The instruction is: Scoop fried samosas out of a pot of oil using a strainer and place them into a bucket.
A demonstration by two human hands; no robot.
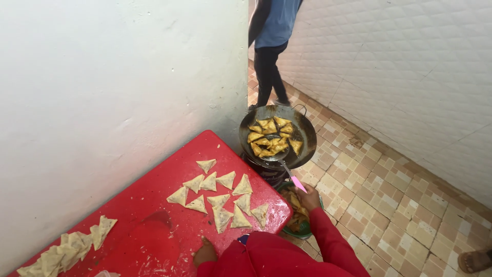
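Note:
My right hand grips the pink handle of a metal skimmer that reaches into a dark wok. Several golden triangular pastries fry in the wok's oil, with the skimmer's head among them. My left hand rests on the red table, fingers curled, near its front edge. Just beyond it lie several raw triangular pastries, pale and folded. Both arms wear red sleeves.
The wok sits on a low burner on the tiled floor. A green bowl of fried pastries stands beside the table. Folded dough strips lie at the table's left. Another person in a blue shirt stands beyond the wok; a sandalled foot shows at right.

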